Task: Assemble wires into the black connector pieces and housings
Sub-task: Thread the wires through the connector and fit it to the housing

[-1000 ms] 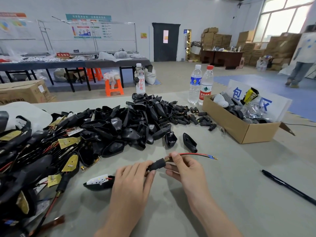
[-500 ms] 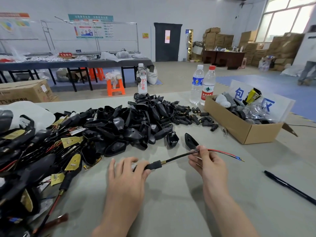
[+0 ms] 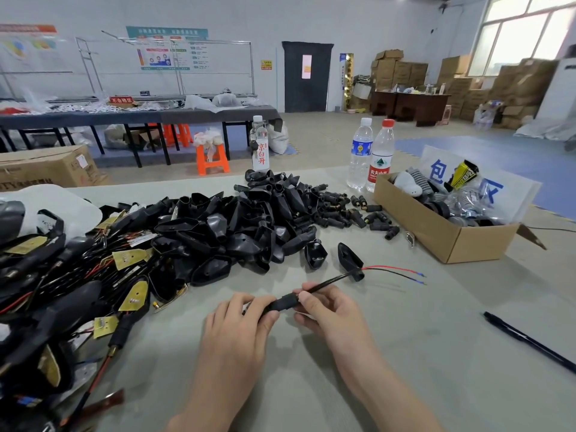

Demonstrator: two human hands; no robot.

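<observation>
My left hand (image 3: 237,335) grips a black connector piece (image 3: 282,303) near the table's front middle. My right hand (image 3: 327,310) pinches the black sheathed wire (image 3: 330,281) just where it leaves the connector. The wire runs up and right past a lone black housing (image 3: 350,258) and splits into red and black leads (image 3: 396,272) with blue tips that lie on the table. A big heap of black housings (image 3: 249,226) lies behind my hands, with small black connector pieces (image 3: 349,213) at its right.
Assembled black parts with wires and gold boards (image 3: 62,291) crowd the left side. A cardboard box (image 3: 442,238) of parts stands at right, two water bottles (image 3: 371,157) behind it. A black pen (image 3: 530,341) lies at the far right on the grey table (image 3: 405,353).
My right hand has slid back along the wire to the connector, next to my left hand. The wire's free end now reaches past the lone housing.
</observation>
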